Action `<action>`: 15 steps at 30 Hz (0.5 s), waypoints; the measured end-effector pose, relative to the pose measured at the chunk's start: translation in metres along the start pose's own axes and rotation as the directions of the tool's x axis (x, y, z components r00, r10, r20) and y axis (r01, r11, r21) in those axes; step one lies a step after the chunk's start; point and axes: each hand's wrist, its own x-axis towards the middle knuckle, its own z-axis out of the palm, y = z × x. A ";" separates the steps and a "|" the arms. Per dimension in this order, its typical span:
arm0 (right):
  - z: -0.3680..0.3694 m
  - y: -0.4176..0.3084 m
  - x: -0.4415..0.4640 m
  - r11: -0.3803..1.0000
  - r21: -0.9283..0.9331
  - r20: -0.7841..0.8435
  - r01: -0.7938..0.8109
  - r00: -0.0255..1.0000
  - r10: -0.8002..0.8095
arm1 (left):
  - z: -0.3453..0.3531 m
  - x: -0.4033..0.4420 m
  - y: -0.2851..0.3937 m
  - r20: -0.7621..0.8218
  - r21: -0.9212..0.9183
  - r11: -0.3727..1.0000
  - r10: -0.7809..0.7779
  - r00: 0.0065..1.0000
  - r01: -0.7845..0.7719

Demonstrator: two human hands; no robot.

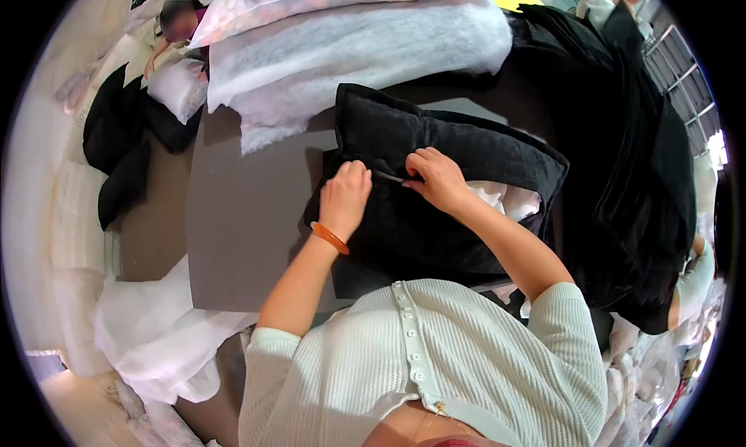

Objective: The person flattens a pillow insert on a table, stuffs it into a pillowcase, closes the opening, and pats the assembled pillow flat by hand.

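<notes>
At twelve o'clock, we're pinching a black cushion cover [474, 148], left hand [347, 192] and right hand [437, 179] seemingly tautening its opening.

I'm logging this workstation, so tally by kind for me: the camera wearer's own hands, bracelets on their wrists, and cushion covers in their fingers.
Hands: 2, the left hand and the right hand
Bracelets: 1, the orange bracelet
Cushion covers: 1, the black cushion cover
Total: 4
</notes>
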 end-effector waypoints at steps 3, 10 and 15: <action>0.005 0.005 -0.012 0.998 -0.043 0.039 -0.051 0.998 0.053 | 0.028 -0.008 0.008 -0.101 -0.122 0.990 0.058 0.993 -0.070; 0.006 0.005 -0.021 0.996 0.043 -0.086 -0.074 0.993 0.077 | 0.032 -0.005 0.019 -0.152 0.001 0.994 0.109 0.982 -0.110; -0.009 -0.040 -0.023 1.000 0.026 -0.055 -0.014 0.998 0.015 | 0.031 0.002 -0.011 -0.124 -0.082 0.995 0.052 0.991 -0.063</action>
